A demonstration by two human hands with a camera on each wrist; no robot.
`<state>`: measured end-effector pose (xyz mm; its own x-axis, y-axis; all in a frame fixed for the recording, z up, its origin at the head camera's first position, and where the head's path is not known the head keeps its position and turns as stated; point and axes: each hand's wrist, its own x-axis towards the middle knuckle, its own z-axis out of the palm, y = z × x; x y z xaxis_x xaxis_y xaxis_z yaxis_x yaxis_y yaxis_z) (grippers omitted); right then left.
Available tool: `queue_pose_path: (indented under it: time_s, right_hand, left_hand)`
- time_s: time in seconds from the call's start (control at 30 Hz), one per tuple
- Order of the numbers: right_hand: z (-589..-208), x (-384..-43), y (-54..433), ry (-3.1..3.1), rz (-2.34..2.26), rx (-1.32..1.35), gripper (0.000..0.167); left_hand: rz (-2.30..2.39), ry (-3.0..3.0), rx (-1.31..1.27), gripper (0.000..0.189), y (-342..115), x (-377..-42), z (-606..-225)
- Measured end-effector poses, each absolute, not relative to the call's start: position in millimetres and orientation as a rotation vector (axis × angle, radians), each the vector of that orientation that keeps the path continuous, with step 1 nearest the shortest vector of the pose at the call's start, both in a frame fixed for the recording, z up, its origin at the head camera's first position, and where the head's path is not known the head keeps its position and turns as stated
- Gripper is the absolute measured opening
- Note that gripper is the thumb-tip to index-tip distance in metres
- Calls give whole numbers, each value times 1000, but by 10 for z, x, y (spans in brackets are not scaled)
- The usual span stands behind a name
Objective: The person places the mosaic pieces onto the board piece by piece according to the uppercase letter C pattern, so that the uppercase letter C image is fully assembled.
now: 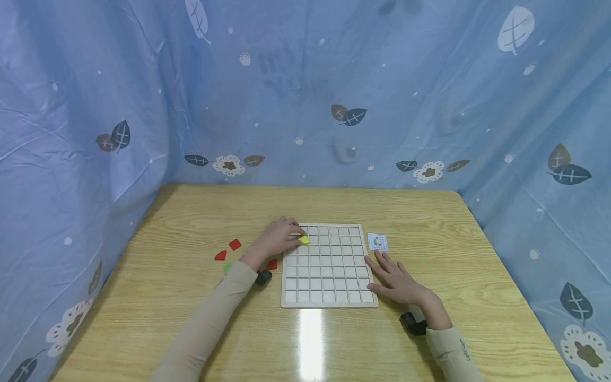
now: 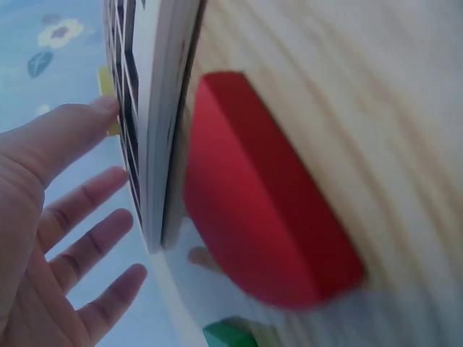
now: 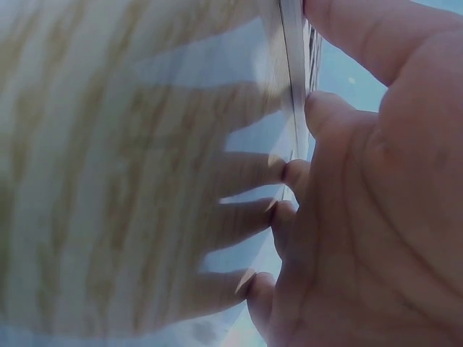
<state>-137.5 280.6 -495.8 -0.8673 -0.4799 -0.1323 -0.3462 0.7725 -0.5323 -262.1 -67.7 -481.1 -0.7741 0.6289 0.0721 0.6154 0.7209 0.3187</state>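
Observation:
My left hand (image 1: 278,237) reaches over the upper left corner of a white grid board (image 1: 329,305). Between its thumb and forefinger is a small yellow tile (image 1: 304,240) with a curved edge, held at the board's squares; the left wrist view shows the thumb on it and the other fingers spread apart. On the board's right edge, my right hand (image 1: 400,281) rests with thumb and forefinger at the rim, the remaining fingers extended on the table. The right wrist view shows the palm and fingertips touching the tabletop, with nothing held.
Left of the board lie a red square tile (image 1: 235,244), a red quarter-round tile (image 1: 220,255), a partly hidden green tile (image 1: 227,267) and another red tile (image 1: 272,264) near the left wrist. A small pattern card (image 1: 377,242) lies beyond the right fingers. Blue curtains (image 1: 305,79) surround the table.

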Motion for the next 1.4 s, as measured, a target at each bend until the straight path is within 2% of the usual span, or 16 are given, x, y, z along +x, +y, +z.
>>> queue_pose_path:
  time_s: [0.37, 0.9, 1.17, 1.4]
  right_hand:
    - [-4978, -1374, 2808, 2720, -728, -655, 71]
    - [-4912, -1354, 2774, 2735, -699, -654, 69]
    - [-4909, -1368, 2777, 2719, -717, -642, 69]
    - [-4899, -1362, 2781, 2709, -734, -641, 70]
  left_hand:
    - [514, 2855, 1104, 24, -612, -2621, -4822]
    - [553, 2988, 954, 12, -636, -2532, -4836]
    - [541, 2994, 928, 18, -613, -2499, -4832]
    - [538, 2999, 903, 31, -542, -2499, -4823]
